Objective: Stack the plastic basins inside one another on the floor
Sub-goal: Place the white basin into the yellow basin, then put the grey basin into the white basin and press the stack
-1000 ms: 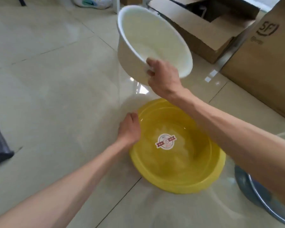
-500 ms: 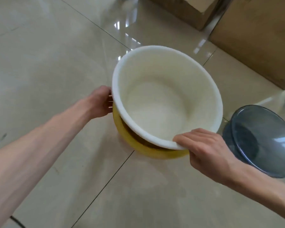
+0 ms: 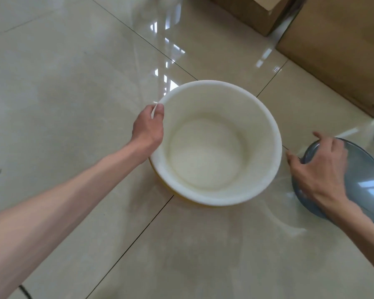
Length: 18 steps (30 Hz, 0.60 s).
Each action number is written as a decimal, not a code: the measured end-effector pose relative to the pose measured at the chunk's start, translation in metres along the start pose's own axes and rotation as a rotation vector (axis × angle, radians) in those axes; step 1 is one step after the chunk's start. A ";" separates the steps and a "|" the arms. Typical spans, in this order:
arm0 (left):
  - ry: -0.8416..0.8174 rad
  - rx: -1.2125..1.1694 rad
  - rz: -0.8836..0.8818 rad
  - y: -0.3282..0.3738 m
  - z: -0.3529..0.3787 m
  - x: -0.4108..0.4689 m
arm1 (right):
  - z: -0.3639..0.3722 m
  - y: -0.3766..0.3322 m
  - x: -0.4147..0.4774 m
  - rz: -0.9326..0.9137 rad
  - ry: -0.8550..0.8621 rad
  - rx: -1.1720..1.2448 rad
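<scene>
Since half a second ago, the right hand (image 3: pixel 320 169) has let go of the round white plastic basin (image 3: pixel 214 143) and swung away to the grey translucent plastic basin (image 3: pixel 358 182) just beside it, while the white basin has dropped deeper into the yellow plastic basin (image 3: pixel 160 180), so that only a thin yellow sliver shows under the white rim on the side nearest the person.

One nesting looks done: white sits inside yellow on the glossy beige tiled floor (image 3: pixel 73 83). Left to do, as far as can be judged, is adding the grey basin to the stack.

Relative to the white basin, the left hand (image 3: pixel 148 130) is at its left rim, thumb over the lip and fingers hidden outside, pinching the edge. The right hand is spread open over the near rim of the grey basin, fingers curling toward it; whether it has actually gripped cannot be told. Brown cardboard boxes (image 3: pixel 337 50) stand well beyond the white basin.
</scene>
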<state>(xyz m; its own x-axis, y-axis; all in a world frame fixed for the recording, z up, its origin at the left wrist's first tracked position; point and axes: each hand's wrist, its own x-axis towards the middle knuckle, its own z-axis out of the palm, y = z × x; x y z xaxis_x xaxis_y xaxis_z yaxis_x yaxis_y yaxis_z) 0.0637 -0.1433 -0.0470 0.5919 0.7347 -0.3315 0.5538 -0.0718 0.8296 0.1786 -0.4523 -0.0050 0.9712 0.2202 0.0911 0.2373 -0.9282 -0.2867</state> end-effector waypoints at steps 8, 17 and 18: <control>0.023 -0.085 -0.013 -0.008 0.002 0.008 | 0.020 0.081 -0.009 0.370 -0.347 -0.142; -0.003 -0.302 -0.135 -0.007 -0.003 0.005 | -0.080 -0.066 -0.010 -0.390 0.022 0.122; 0.004 -0.361 -0.179 -0.007 -0.003 0.004 | -0.088 -0.085 -0.016 -0.537 -0.021 0.069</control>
<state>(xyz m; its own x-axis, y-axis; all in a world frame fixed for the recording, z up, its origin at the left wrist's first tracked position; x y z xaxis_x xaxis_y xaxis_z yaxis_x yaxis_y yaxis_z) 0.0607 -0.1374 -0.0527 0.5022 0.7169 -0.4835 0.4062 0.2981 0.8638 0.1415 -0.4032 0.1021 0.7131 0.6647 0.2228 0.7004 -0.6618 -0.2672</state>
